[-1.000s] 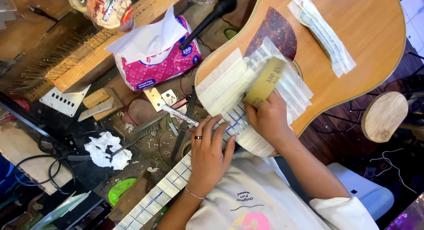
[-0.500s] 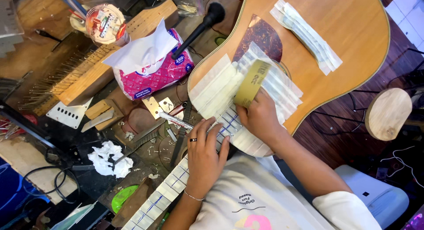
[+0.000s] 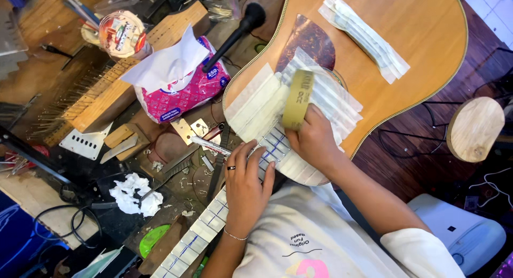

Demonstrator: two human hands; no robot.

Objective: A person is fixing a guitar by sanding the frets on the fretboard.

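- While the right hand (image 3: 315, 142) closes its fingers around a strip of yellowish sandpaper (image 3: 297, 99), it presses the strip down where the guitar neck meets the body.
- The left hand (image 3: 246, 184) lies flat and open on the fretboard (image 3: 206, 224), with fingers spread over the frets; it grips nothing, and a dark ring is on one finger.
- The fretboard is covered with pale masking tape between the frets, and blue marks show on it.
- The acoustic guitar (image 3: 406, 32) lies face up across the workbench, and its neck runs toward the person's body at the lower left.
- White tape strips (image 3: 256, 104) cover the guitar top around the end of the fretboard, just under the sandpaper.
- A second bundle of white strips (image 3: 366, 37) lies on the guitar top, well apart from the hands.
- A dark brown pickguard (image 3: 310, 40) shows beside the taped area.
- Left of the guitar, a pink tissue pack (image 3: 187, 94) with a white tissue pulled up stands on the cluttered bench.
- A black microphone (image 3: 238, 35) lies between the tissue pack and the guitar body.
- A crumpled white tissue (image 3: 133, 195) lies on the bench near the left hand.
- A round wooden stool (image 3: 474, 129) stands on the floor at the right, apart from the guitar.
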